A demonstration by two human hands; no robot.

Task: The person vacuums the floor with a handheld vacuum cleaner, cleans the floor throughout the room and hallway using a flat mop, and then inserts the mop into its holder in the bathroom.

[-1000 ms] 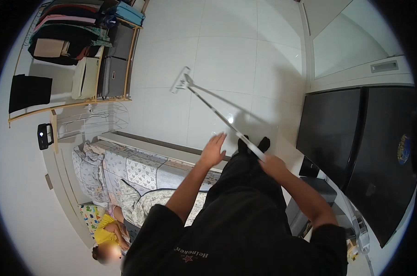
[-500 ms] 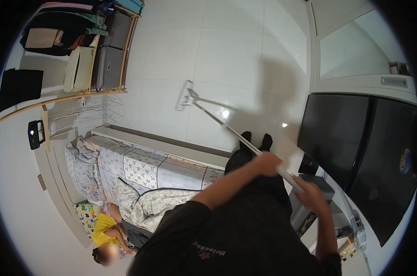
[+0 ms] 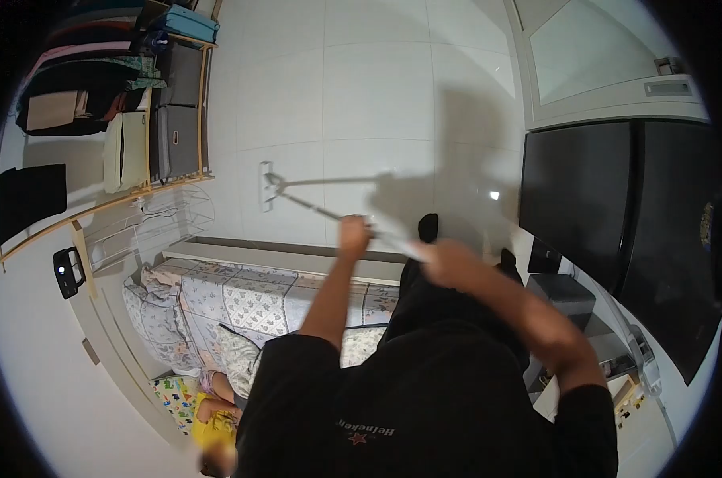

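Note:
A long mop (image 3: 313, 209) with a pale pole slants from my body towards the left, its flat white-framed head (image 3: 268, 186) on the tiled floor. My left hand (image 3: 354, 237) is wrapped round the middle of the pole. Nearer my body, my right hand (image 3: 444, 263) grips the thick white upper end, slightly blurred. The pole between my hands is smeared by motion. My feet in black socks stand apart below the hands, the left one (image 3: 428, 228) beside the pole.
A bed (image 3: 253, 307) with patterned bedding runs along the left, where a person in yellow (image 3: 213, 422) lies. Beyond it are a wire rack (image 3: 170, 211) and a clothes rack with grey boxes (image 3: 178, 139). A black fridge (image 3: 576, 191) stands at the right.
The mop head has moved left and slightly down across the floor. My left hand, off the pole a second ago, took hold and is now farther down it. My feet are wider apart.

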